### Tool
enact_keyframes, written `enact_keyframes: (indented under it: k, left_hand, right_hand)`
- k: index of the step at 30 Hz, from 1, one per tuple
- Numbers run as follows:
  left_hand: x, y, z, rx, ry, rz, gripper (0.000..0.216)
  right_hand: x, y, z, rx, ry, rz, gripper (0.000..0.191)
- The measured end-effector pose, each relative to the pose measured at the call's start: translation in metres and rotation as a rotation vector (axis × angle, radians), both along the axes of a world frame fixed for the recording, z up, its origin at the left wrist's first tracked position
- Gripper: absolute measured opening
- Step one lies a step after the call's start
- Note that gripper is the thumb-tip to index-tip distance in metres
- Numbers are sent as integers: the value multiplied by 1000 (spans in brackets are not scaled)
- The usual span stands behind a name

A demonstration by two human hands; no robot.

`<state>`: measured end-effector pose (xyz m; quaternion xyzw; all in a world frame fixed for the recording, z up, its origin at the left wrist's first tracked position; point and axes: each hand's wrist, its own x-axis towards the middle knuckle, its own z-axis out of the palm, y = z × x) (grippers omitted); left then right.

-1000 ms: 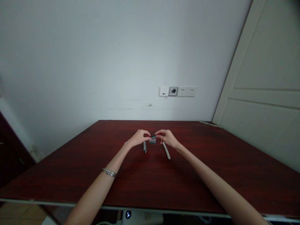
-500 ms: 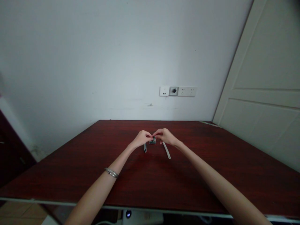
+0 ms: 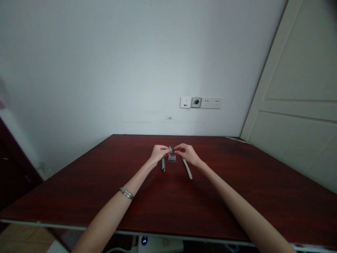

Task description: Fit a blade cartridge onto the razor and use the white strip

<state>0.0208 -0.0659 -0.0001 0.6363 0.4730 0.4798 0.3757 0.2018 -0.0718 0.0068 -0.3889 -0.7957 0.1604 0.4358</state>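
My left hand (image 3: 159, 153) and my right hand (image 3: 186, 153) meet over the middle of a dark red table (image 3: 79, 189). Both are pinched on a small green piece (image 3: 171, 149) held between their fingertips. Just below it a small clear packet (image 3: 172, 158) lies on the table. A dark slim handle (image 3: 163, 164) lies under my left hand. A white slim handle (image 3: 187, 169) lies under my right hand. A silver bracelet (image 3: 125, 193) is on my left wrist.
A white wall with a row of sockets (image 3: 200, 102) stands behind the table. A cream door (image 3: 295, 105) is at the right. The table's near edge (image 3: 168, 234) runs along the bottom of the view.
Both hands have lifted slightly, and the small green piece now stands up between the fingertips above the clear packet.
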Motion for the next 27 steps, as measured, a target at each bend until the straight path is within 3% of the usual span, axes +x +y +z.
enact_keyframes:
  k: [5,9,14,21,27]
  left_hand:
    - [5,-8,2,-164,-328,-3,23]
    - [9,-12,2,-200,-414,21,24]
    - [15,-17,3,-202,-435,30,25]
    - [10,-17,4,-198,-378,-14,30]
    - [-11,0,6,-49,-202,163,32]
  right_hand:
    - [-6,-4,-5,109,-123,-62,21]
    - [-11,-10,-4,158,-174,-120,21]
    - [-14,-13,-3,199,-170,-194,16]
    - [-8,-4,-4,187,-168,-173,16]
    - [6,20,-4,55,-347,-121,16]
